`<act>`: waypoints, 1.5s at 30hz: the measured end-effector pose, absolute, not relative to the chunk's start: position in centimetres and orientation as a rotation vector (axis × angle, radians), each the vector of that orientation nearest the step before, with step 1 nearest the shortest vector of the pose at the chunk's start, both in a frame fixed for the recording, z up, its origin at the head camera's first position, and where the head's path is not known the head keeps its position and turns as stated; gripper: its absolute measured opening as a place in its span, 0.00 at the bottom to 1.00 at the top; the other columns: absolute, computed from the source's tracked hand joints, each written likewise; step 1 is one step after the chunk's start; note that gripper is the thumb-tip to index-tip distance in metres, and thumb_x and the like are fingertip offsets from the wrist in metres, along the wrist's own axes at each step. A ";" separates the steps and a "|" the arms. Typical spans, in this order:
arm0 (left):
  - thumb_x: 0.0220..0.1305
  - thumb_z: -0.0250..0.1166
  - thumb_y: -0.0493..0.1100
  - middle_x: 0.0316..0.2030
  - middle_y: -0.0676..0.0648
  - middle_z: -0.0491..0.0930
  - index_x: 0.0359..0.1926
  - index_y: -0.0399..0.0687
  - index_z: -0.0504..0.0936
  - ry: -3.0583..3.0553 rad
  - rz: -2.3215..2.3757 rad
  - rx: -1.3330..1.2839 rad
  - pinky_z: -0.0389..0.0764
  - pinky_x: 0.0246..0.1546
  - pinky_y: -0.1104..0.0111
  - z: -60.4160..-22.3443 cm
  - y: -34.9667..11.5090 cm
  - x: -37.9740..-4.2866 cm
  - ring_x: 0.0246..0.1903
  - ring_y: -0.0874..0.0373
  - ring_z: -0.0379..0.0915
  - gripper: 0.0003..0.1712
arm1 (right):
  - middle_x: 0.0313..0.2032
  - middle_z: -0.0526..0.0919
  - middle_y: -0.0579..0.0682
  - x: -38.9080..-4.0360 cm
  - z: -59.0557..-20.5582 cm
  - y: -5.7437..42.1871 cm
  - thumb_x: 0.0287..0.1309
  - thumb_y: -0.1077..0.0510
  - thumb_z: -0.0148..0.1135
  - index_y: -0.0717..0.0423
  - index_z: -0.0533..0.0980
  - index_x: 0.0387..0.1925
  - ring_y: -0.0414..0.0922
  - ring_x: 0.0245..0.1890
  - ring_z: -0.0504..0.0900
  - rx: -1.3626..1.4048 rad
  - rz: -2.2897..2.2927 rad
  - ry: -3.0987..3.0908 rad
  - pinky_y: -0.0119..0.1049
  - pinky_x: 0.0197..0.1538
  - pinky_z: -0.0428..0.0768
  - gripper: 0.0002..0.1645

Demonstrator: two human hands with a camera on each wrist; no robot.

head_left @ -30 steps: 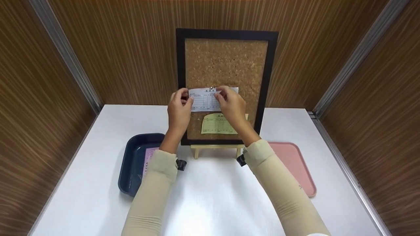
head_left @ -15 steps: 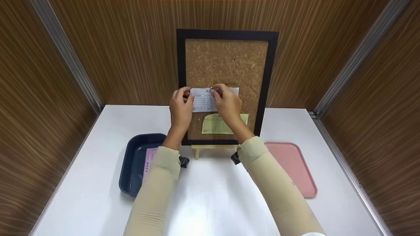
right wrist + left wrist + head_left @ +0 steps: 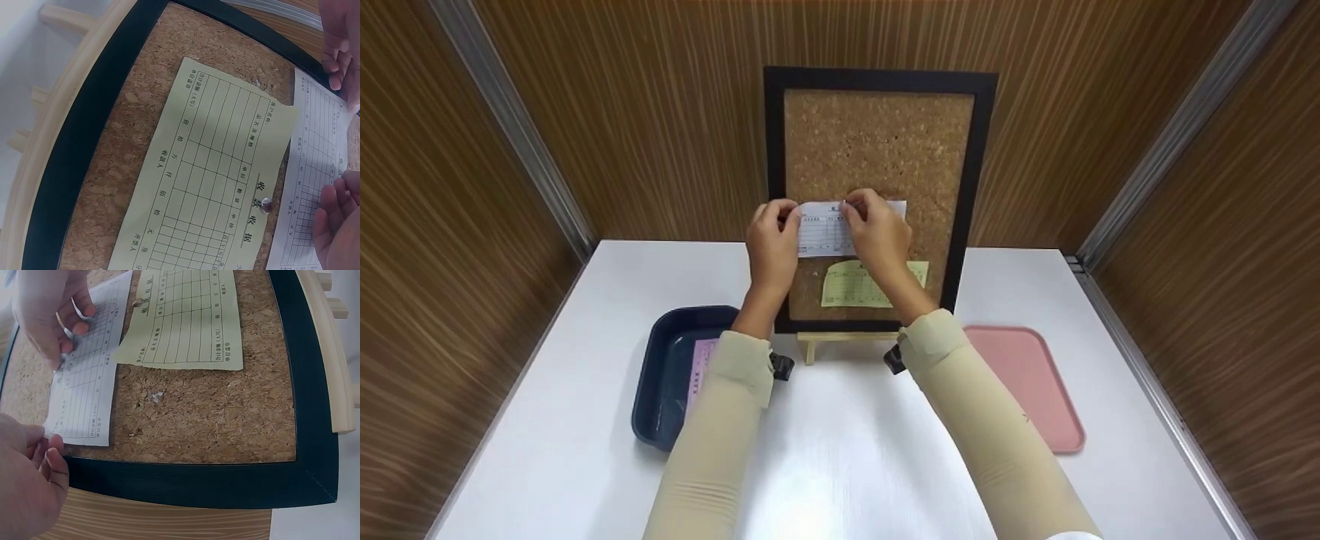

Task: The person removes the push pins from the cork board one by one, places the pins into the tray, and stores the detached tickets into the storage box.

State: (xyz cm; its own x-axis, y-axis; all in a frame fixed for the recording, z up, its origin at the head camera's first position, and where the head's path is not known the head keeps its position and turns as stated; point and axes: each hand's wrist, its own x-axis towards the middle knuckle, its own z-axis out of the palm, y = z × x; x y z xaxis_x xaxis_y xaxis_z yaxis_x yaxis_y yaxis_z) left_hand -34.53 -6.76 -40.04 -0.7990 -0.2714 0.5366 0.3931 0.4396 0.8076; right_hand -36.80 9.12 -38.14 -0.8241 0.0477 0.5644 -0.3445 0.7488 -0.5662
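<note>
A white printed receipt slip (image 3: 820, 234) lies against the framed cork board (image 3: 877, 142). My left hand (image 3: 772, 247) pinches its upper left corner between thumb and fingers. At the middle of its top edge, my right hand (image 3: 881, 236) holds a small metallic pushpin (image 3: 844, 202) between thumb and index finger; the fingers mostly hide the pin, and the hand covers part of the slip's right half. Below hangs a yellow-green receipt slip (image 3: 846, 289), fixed by a clear-headed pushpin (image 3: 266, 205) at its top edge in the right wrist view.
The board leans on a small wooden easel (image 3: 847, 337). A dark blue tray (image 3: 649, 382) holding a pink slip (image 3: 701, 364) stands at left, partly behind the left sleeve. At right lies a pink tray (image 3: 1035, 367). Wood-grain panels (image 3: 660, 135) enclose the white table (image 3: 840, 450).
My right hand has moved slightly left, from the slip's face onto the pushpin at its top edge. My left hand has shifted a little right and now pinches the slip's corner.
</note>
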 end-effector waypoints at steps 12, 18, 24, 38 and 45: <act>0.73 0.61 0.41 0.42 0.42 0.81 0.46 0.38 0.83 -2.062 -1.360 -0.097 0.76 0.44 0.64 -40.0 -6.7 -34.6 0.41 0.53 0.76 0.10 | 0.36 0.89 0.41 -36.9 -38.0 9.0 0.66 0.46 0.65 0.44 0.82 0.42 0.39 0.36 0.84 0.229 0.909 -2.392 0.49 0.41 0.77 0.09; 0.73 0.61 0.40 0.43 0.43 0.80 0.46 0.38 0.83 -2.057 -1.391 -0.085 0.76 0.44 0.65 -40.1 -6.7 -34.6 0.41 0.54 0.76 0.10 | 0.36 0.88 0.41 -36.8 -37.9 9.0 0.66 0.47 0.65 0.45 0.82 0.42 0.40 0.36 0.84 0.232 0.900 -2.401 0.50 0.42 0.77 0.09; 0.73 0.61 0.40 0.43 0.42 0.81 0.46 0.38 0.83 -2.050 -1.392 -0.080 0.76 0.44 0.64 -40.0 -6.8 -34.6 0.41 0.53 0.76 0.10 | 0.36 0.88 0.41 -36.9 -37.8 9.0 0.66 0.47 0.65 0.45 0.81 0.41 0.40 0.36 0.83 0.229 0.915 -2.408 0.50 0.43 0.76 0.08; 0.73 0.61 0.40 0.42 0.42 0.80 0.46 0.37 0.83 -2.052 -1.389 -0.084 0.76 0.43 0.66 -40.2 -6.8 -34.8 0.40 0.54 0.76 0.10 | 0.35 0.87 0.40 -36.9 -37.7 9.1 0.66 0.46 0.64 0.43 0.82 0.40 0.39 0.36 0.82 0.218 0.971 -2.423 0.49 0.44 0.76 0.08; 0.73 0.61 0.40 0.42 0.43 0.80 0.46 0.38 0.83 -2.058 -1.400 -0.073 0.76 0.43 0.66 -40.1 -6.9 -34.7 0.40 0.55 0.76 0.10 | 0.34 0.85 0.41 -36.9 -37.8 9.3 0.67 0.45 0.64 0.43 0.81 0.39 0.39 0.34 0.80 0.237 0.973 -2.417 0.48 0.42 0.75 0.08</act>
State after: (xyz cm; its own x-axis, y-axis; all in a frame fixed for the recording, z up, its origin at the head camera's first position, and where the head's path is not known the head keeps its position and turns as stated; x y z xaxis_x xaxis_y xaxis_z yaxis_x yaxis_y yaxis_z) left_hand -34.73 -6.87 -40.09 -0.7938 -0.2975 0.5305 0.3840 0.4311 0.8165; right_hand -36.95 9.30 -37.80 -0.8500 0.0304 0.5259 -0.3425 0.7266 -0.5956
